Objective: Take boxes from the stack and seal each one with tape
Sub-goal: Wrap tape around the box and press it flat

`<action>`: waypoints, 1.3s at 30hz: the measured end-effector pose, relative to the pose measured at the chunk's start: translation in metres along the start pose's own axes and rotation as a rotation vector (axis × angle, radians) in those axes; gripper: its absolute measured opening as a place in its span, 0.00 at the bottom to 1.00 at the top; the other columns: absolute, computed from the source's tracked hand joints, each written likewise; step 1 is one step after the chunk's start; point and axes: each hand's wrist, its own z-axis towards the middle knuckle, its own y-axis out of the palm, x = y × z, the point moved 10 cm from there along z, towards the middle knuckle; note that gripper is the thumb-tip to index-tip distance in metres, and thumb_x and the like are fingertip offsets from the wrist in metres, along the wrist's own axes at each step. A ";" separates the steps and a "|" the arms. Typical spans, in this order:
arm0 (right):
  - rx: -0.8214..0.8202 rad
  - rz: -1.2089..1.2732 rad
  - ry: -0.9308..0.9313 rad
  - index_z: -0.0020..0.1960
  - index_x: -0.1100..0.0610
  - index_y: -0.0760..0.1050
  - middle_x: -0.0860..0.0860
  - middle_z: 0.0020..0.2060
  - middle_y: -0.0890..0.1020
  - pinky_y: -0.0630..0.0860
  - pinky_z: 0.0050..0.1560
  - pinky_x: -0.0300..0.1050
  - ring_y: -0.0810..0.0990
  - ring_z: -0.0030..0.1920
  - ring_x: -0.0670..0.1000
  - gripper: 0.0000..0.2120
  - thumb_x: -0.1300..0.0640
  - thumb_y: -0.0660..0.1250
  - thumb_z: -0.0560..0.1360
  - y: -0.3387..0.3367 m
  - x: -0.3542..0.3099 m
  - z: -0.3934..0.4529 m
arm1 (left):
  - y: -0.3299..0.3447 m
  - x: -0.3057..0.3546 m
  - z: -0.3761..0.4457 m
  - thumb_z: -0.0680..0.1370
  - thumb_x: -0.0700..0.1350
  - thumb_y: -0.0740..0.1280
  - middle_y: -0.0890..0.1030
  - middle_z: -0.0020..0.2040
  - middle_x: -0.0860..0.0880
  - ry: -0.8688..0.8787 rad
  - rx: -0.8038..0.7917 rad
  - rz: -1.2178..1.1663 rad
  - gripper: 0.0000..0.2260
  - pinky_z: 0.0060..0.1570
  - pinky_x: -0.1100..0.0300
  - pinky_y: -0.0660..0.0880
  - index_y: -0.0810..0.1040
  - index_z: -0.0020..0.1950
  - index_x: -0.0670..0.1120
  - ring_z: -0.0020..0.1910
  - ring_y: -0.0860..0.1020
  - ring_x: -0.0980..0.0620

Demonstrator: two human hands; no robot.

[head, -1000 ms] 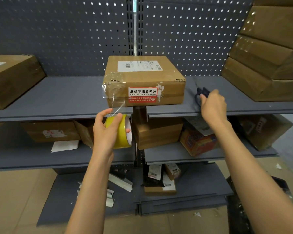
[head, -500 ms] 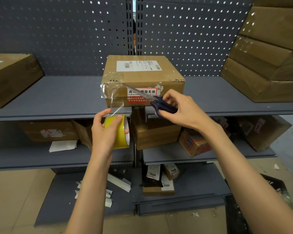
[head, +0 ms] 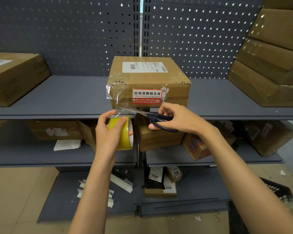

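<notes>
The box (head: 149,81) sits on the grey shelf (head: 66,97), at its front edge, and everything else is best placed from it. A strip of clear tape (head: 116,98) already wraps its near-left corner, running from the top face down the front and on past the bottom edge to the yellow tape roll (head: 123,132) just below and in front of the box. So the strip looks laid but not yet cut free; that cut seems to be the step in hand, and pressing the loose end down would be left for this box.

The left hand (head: 108,132) grips the roll from the side, fingers curled over its rim, thumb up near the taut strip. The right hand (head: 176,120), just below the box's front face, has its fingers through the dark handles of the scissors (head: 147,114); the blades point left, their long axis nearly level along the box's front edge, tips at the strip. I cannot tell whether the blades are parted.

The box lies flat, its label on top, its front face toward me. To its right a stack of boxes (head: 269,68) stands on the same shelf, which suggests more remain to be sealed; to its left lies 1 more box (head: 15,76).
</notes>
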 end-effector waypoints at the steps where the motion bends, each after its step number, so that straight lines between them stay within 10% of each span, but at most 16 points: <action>1: -0.002 0.012 0.000 0.46 0.53 0.74 0.48 0.37 0.81 0.69 0.37 0.37 0.75 0.35 0.45 0.26 0.34 0.73 0.63 0.002 -0.001 0.003 | 0.000 0.000 0.000 0.75 0.45 0.71 0.74 0.62 0.46 -0.004 0.000 0.004 0.17 0.43 0.54 0.79 0.73 0.62 0.54 0.50 0.81 0.41; 10: -0.027 0.046 -0.034 0.44 0.54 0.76 0.46 0.31 0.78 0.67 0.34 0.33 0.72 0.31 0.40 0.25 0.35 0.74 0.61 0.002 -0.007 0.016 | 0.000 0.005 -0.003 0.76 0.43 0.70 0.76 0.60 0.46 -0.005 -0.015 0.008 0.15 0.38 0.58 0.79 0.73 0.61 0.54 0.31 0.82 0.55; 39: 0.052 -0.028 -0.096 0.42 0.57 0.77 0.51 0.32 0.81 0.71 0.32 0.40 0.75 0.31 0.44 0.20 0.42 0.76 0.64 0.007 -0.017 0.010 | -0.013 -0.007 -0.003 0.75 0.44 0.71 0.75 0.56 0.49 -0.018 0.013 0.001 0.16 0.35 0.61 0.77 0.72 0.61 0.53 0.41 0.82 0.48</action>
